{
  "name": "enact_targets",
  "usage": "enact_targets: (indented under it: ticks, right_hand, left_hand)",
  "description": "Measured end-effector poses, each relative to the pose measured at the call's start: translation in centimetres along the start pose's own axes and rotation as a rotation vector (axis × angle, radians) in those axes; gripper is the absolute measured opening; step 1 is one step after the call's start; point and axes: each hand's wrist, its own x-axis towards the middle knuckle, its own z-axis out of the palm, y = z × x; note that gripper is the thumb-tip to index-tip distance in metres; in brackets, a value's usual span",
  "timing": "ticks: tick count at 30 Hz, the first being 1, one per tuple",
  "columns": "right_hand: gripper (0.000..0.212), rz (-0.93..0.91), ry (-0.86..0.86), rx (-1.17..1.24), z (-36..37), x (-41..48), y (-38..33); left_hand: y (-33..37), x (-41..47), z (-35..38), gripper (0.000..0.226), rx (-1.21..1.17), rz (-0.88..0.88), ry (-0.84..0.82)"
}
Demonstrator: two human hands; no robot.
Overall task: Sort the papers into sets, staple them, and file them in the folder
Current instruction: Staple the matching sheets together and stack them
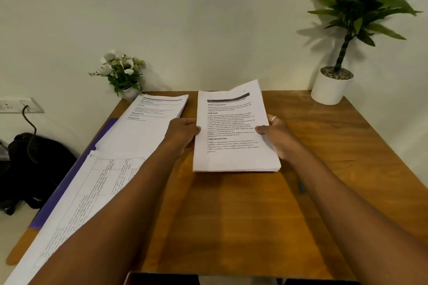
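Both hands grip the stack of printed papers (234,136) at the middle of the worktop (231,215), left hand (185,133) on its left long edge, right hand (275,132) on its right, long axis pointing away from the person, purple folder (53,201) lying leftward.

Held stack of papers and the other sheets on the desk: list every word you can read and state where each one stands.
"INITIAL SCENE SETUP:" - top heading on the front page of the held stack.
"TASK GOAL" - second heading, same page.
"TASK DESCRIPTION" - lower heading, same page.
Body lines and the dark banner on that page: too small to read.
Rear pile: headings blurred, unreadable.
Gridded sheet: cell text too small to read.
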Motion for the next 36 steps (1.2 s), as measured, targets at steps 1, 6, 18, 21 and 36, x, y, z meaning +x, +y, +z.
enact_targets:
  ticks: [1,6,18,21,36]
  right_hand:
    - [0.042,-0.022,0.021,0.004,0.3,0.6,0.0]
    - [0.068,-0.165,0.186,0.062,1.4,2.6,1.3]
    - [0.04,-0.24,0.342,-0.083,1.4,5.2,3.4]
    - [0.039,-0.255,0.374,-0.079,1.3,5.5,3.6]
    - [0.016,-0.352,0.488,0.279,1.0,3.7,4.0]
  left_hand:
    - [-0.2,0.6,0.1,0.022,0.048,0.031,0.025]
    - [-1.3,3.5,0.7,0.012,0.153,0.109,0.129]
    - [-4.2,7.7,2.6,0.015,0.126,0.159,0.279]
    - [-4.5,7.8,2.9,0.01,0.146,0.18,0.319]
    - [-4.8,5.2,3.2,0.009,0.094,0.366,0.409]
